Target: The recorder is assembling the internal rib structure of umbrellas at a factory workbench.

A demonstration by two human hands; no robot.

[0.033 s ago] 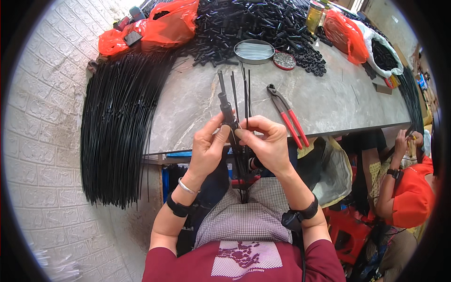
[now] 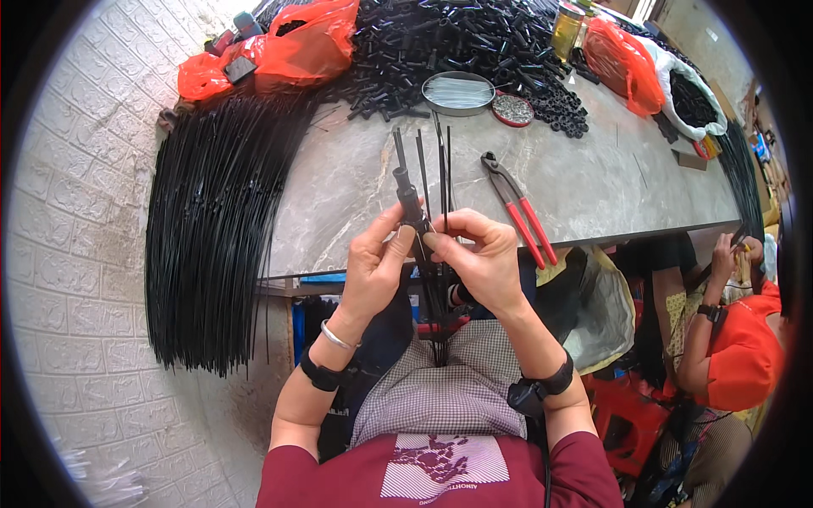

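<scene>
My left hand (image 2: 378, 254) is closed around the lower end of a stepped black plastic tube (image 2: 408, 199), which points up and slightly left. Opposite it, my right hand (image 2: 481, 250) pinches with thumb and forefinger where thin black rods (image 2: 435, 296) meet the tube's base. Several of these rods stick up beyond my fingers, and their other ends hang in a bundle down to my checked apron (image 2: 440, 398). Exactly what sits between my fingertips is partly hidden. End-cutting pliers (image 2: 518, 207) with red handles lie on the table to the right of my hands.
The grey stone-patterned table (image 2: 339, 195) carries a big heap of black tubes (image 2: 457, 42), a round tin of thin pale pins (image 2: 459, 91) and a small red-rimmed tin (image 2: 513, 109). Long black rods (image 2: 216, 245) drape over its left edge. A person in red (image 2: 745, 347) works at right.
</scene>
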